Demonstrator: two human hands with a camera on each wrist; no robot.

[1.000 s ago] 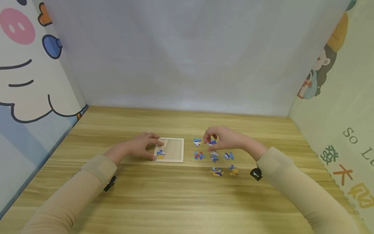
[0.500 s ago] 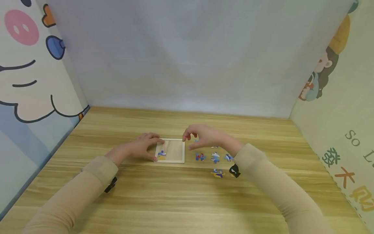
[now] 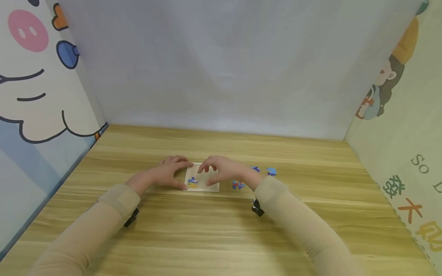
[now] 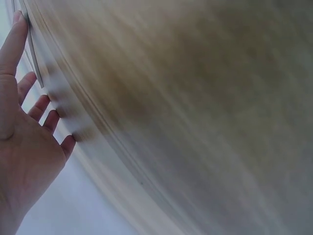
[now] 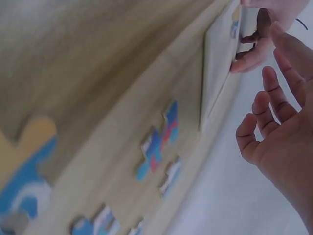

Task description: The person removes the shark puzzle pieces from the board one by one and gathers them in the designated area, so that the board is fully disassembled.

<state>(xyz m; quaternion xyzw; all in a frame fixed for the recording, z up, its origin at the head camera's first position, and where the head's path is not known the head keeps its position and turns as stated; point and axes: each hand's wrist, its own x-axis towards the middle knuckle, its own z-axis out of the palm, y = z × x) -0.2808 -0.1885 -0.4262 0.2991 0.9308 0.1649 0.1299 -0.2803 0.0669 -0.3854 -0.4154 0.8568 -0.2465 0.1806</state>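
Observation:
A shallow, light wooden puzzle tray (image 3: 214, 189) lies on the table, with one blue and yellow jigsaw piece (image 3: 192, 183) in its near left corner. My left hand (image 3: 168, 172) holds the tray at its left end, thumb at the near corner and index finger at the far one. Above the tray's right part hovers my right hand (image 3: 226, 169). Its fingers are loosely bent and apart from the thumb, and I see nothing between them. In the right wrist view, a red and blue jigsaw piece (image 5: 157, 144) lies between the tray and the other loose pieces.
Several loose jigsaw pieces lie right of the tray, including a blue piece (image 3: 271, 171) farther back. My right forearm hides some of them. Behind the wooden table (image 3: 193, 237) hangs a pale curtain (image 3: 221, 69). Printed panels stand at both sides.
My right hand has moved left from above the loose pieces to over the tray. The left hand stays at the tray's left end.

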